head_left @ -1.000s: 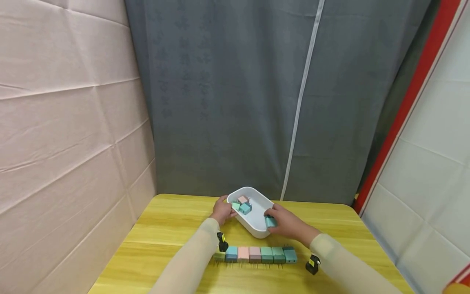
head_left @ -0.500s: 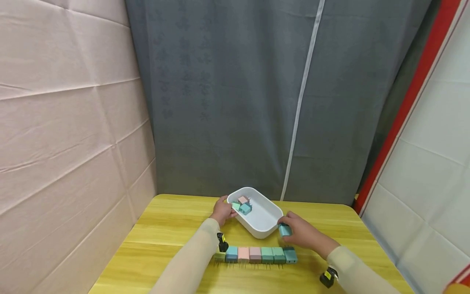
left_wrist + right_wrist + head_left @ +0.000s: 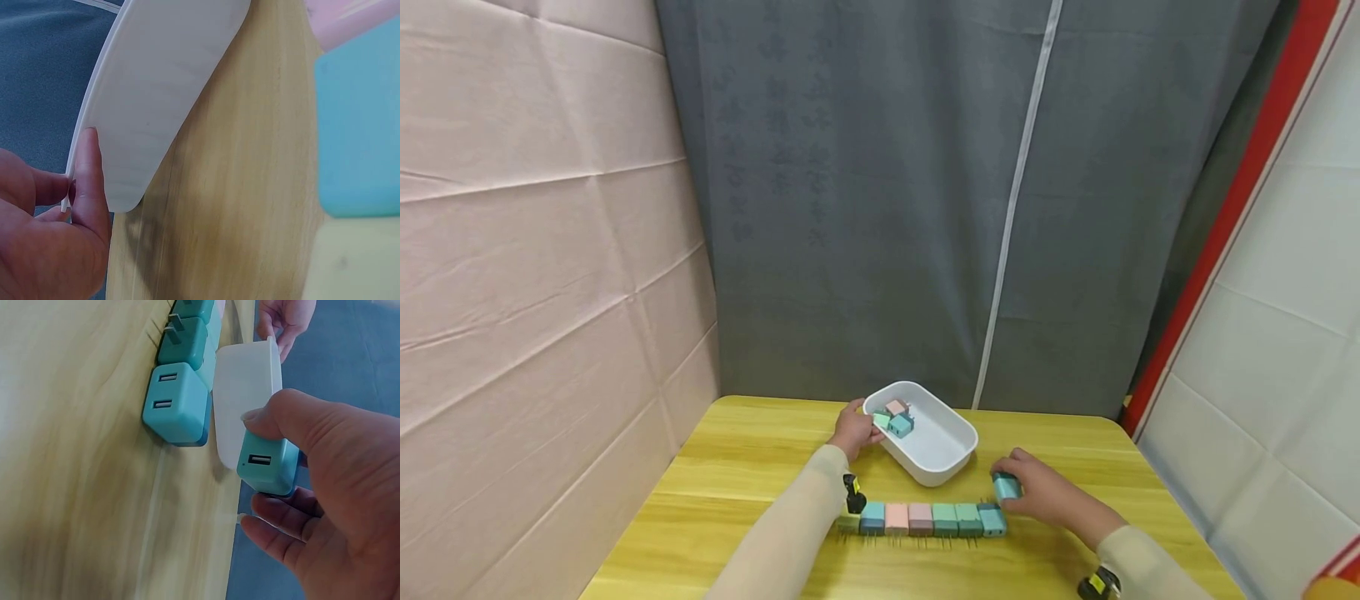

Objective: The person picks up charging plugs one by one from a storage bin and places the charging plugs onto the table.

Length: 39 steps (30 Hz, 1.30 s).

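Observation:
My right hand (image 3: 1041,490) pinches a teal USB charger (image 3: 269,464) between thumb and fingers, just above the right end of a row. One USB port of it faces the right wrist camera. The row (image 3: 921,520) holds several chargers side by side in green, blue, pink, mauve and teal, most with metal prongs toward me. Its end charger (image 3: 178,403) shows two USB ports in the right wrist view. My left hand (image 3: 853,429) grips the rim of a white tray (image 3: 934,450) at its left, thumb and fingers either side. Several chargers (image 3: 897,419) lie in the tray's left end.
The yellow wood-grain table (image 3: 760,467) carries everything. A grey curtain (image 3: 865,208) hangs behind its far edge. Pale cloth walls (image 3: 550,250) stand to the left and right, with a red strip (image 3: 1232,200) along the right one.
My right hand has lifted the teal charger out of the tray's right end and carried it right and toward me, beside the row's end. The left hand and the tray stay put.

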Each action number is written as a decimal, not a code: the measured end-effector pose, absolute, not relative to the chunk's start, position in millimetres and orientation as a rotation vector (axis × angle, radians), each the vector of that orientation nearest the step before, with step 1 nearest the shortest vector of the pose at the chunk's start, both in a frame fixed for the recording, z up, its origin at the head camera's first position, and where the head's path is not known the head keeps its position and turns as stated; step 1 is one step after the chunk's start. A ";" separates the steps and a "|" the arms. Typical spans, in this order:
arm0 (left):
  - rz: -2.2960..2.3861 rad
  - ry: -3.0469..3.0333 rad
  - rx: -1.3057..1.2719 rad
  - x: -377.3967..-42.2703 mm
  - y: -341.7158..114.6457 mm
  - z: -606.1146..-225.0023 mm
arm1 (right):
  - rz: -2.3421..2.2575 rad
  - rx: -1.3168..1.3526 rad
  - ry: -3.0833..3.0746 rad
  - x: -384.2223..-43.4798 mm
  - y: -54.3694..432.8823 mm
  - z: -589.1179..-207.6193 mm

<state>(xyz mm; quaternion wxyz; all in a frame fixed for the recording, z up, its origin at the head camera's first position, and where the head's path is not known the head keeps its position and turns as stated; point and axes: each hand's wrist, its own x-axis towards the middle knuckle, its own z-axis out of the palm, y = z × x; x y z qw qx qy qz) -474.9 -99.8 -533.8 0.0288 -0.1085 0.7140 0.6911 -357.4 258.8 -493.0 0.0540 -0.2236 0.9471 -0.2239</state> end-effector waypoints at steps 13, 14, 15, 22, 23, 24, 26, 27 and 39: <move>2.144 2.205 -0.318 -473.5 -100.9 -532.7 | -0.683 -0.658 2.841 -347.9 272.3 -494.5; 2.144 2.205 -0.319 -474.3 -101.1 -533.5 | -0.688 -0.662 2.837 -347.8 272.8 -494.6; 2.142 2.206 -0.321 -475.0 -101.2 -534.4 | -0.689 -0.667 2.835 -347.6 273.4 -494.8; 2.127 2.207 -0.331 -477.7 -101.9 -536.7 | -0.680 -0.633 2.839 -346.7 276.5 -495.8; 2.123 2.208 -0.333 -477.7 -101.9 -536.3 | -0.681 -0.625 2.838 -346.7 276.7 -495.7; 2.121 2.208 -0.334 -477.8 -101.8 -535.9 | -0.681 -0.619 2.838 -346.6 277.0 -495.7; 2.117 2.208 -0.338 -477.6 -101.7 -534.9 | -0.689 -0.608 2.833 -346.5 277.3 -495.3; 2.116 2.208 -0.342 -477.5 -101.6 -534.3 | -0.689 -0.605 2.832 -346.4 277.4 -495.1; 2.111 2.205 -0.336 -473.8 -102.6 -533.1 | -0.711 -0.618 2.809 -347.9 281.2 -504.7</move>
